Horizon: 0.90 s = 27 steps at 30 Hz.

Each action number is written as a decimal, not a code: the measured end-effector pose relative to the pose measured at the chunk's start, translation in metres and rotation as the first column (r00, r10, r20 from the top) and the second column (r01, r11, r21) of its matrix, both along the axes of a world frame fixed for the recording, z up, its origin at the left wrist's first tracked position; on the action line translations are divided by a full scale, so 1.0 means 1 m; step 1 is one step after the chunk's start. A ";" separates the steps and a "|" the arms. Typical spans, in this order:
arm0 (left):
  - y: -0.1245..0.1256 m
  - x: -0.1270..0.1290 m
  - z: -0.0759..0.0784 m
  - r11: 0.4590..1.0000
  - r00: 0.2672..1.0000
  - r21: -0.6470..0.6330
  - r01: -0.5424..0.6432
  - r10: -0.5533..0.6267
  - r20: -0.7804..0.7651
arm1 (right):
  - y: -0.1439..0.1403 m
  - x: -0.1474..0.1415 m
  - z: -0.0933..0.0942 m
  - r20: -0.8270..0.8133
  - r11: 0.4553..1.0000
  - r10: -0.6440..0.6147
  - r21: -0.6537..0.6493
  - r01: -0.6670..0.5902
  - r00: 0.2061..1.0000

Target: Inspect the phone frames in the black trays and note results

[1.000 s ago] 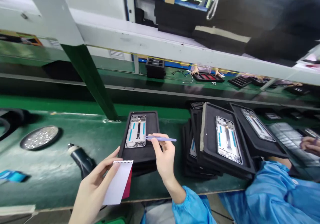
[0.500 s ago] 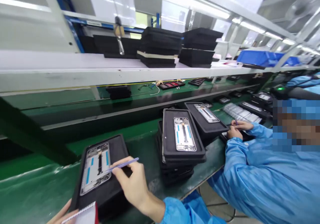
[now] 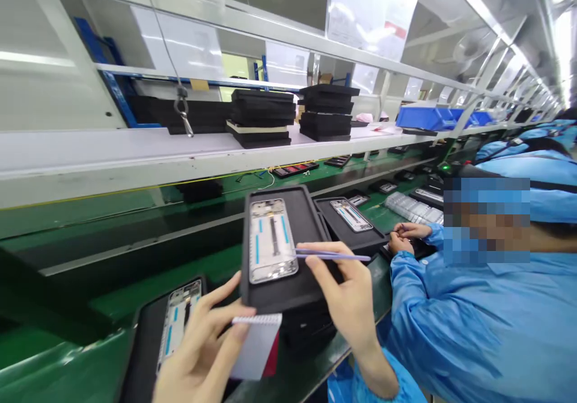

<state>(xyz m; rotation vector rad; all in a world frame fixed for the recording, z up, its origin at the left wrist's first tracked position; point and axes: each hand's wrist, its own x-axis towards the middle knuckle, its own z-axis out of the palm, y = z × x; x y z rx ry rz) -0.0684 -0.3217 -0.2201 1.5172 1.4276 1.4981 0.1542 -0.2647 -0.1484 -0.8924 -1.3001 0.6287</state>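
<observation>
My left hand (image 3: pixel 210 337) holds a small spiral notepad (image 3: pixel 256 346) with white pages and a red cover. Its fingertips reach the near left edge of a black tray (image 3: pixel 311 235), which is over the middle stack. Lying in that tray is a silver phone frame (image 3: pixel 270 238) with blue strips and a dark ribbon cable. Lilac tweezers (image 3: pixel 333 254) are pinched in my right hand (image 3: pixel 349 286), tips at the frame's lower right edge. The right hand's lower fingers are partly hidden. At lower left, another phone frame (image 3: pixel 174 325) lies in a black tray (image 3: pixel 139 355), partly behind my left hand.
Another tray with a phone frame (image 3: pixel 351 215) stands behind right. A co-worker in a blue smock (image 3: pixel 478 313) works close on my right. Above the green bench (image 3: pixel 72 367) runs a white shelf (image 3: pixel 135 166) with stacked black trays (image 3: pixel 261 112) and blue bins (image 3: pixel 424 116).
Both hands have moved right, from the left tray to the middle stack. The tray with its phone frame seems to have come along, and another framed tray shows at left.
</observation>
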 end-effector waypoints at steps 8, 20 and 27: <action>0.020 0.034 0.004 0.997 0.984 -0.072 0.030 -0.017 0.175 | 0.004 0.036 -0.024 0.080 0.974 -0.229 0.021 0.228 0.970; -0.042 0.008 0.010 0.979 0.946 -0.020 -0.202 0.200 0.253 | -0.040 -0.052 -0.056 0.039 0.931 0.365 -0.004 -0.366 0.930; -0.048 0.000 0.006 0.974 0.941 0.002 -0.225 0.216 0.262 | -0.042 -0.061 -0.060 0.047 0.919 0.395 -0.014 -0.395 0.917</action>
